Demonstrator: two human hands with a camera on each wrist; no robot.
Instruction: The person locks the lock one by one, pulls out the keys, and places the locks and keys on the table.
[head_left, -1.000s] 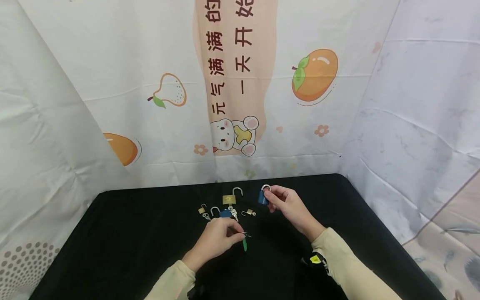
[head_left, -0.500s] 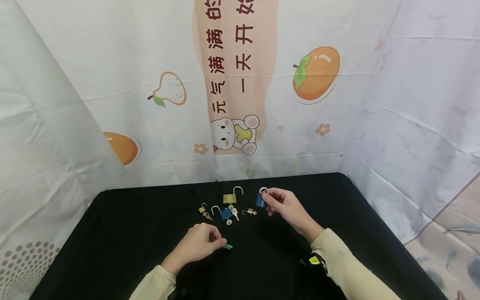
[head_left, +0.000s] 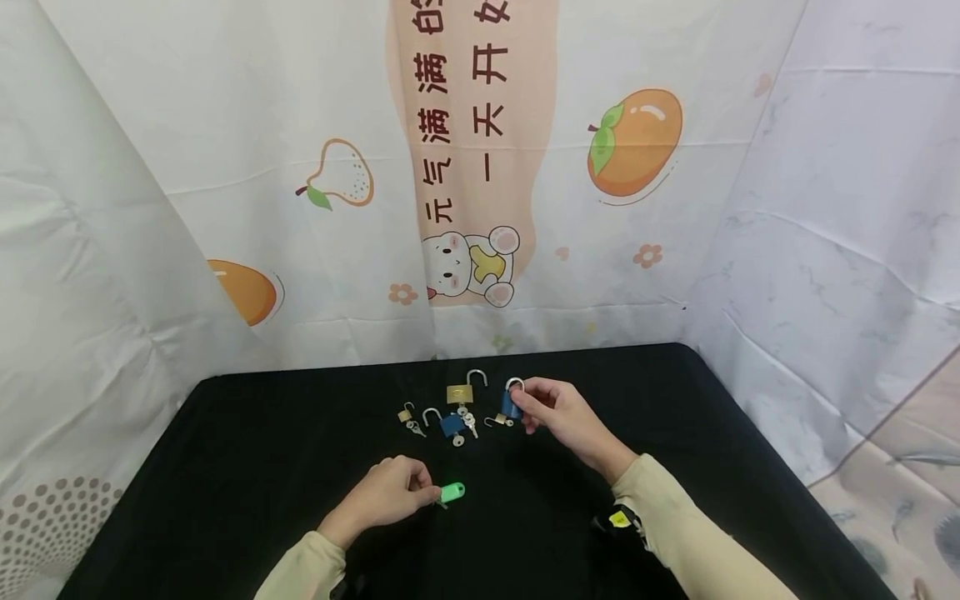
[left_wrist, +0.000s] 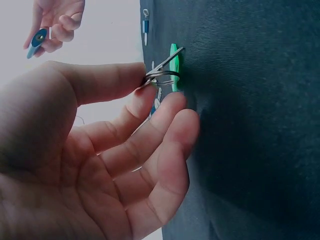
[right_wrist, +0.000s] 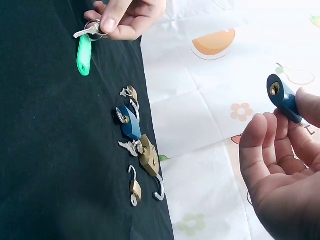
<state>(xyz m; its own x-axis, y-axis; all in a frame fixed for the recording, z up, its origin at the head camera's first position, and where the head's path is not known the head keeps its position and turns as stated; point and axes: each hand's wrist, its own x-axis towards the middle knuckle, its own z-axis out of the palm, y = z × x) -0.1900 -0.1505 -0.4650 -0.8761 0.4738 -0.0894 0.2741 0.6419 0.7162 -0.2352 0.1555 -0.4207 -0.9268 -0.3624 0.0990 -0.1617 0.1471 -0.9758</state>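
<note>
My left hand (head_left: 386,493) pinches a metal key ring (left_wrist: 165,74) between thumb and forefinger, its other fingers loosely bent. A silver key (right_wrist: 87,32) and a bright green plastic tag (right_wrist: 84,55) hang from that ring, over the black cloth. Farther right and higher, my right hand (head_left: 558,417) grips a blue padlock (head_left: 510,406) by its side, metal shackle upward. The keyhole on this padlock's underside (right_wrist: 275,89) faces the right wrist camera, with no key in it. Part of its body is hidden behind the thumb.
Between and beyond the hands lie a large brass padlock (head_left: 459,394), another blue padlock (head_left: 452,425) and two small brass padlocks (head_left: 405,416), shackles open, with keys by them. A black cloth (head_left: 247,467) covers the table. Printed white curtains (head_left: 337,275) stand behind and at both sides.
My left hand has moved left and toward me with the key ring, uncovering the blue padlock on the table. The right hand has shifted slightly left with its padlock.
</note>
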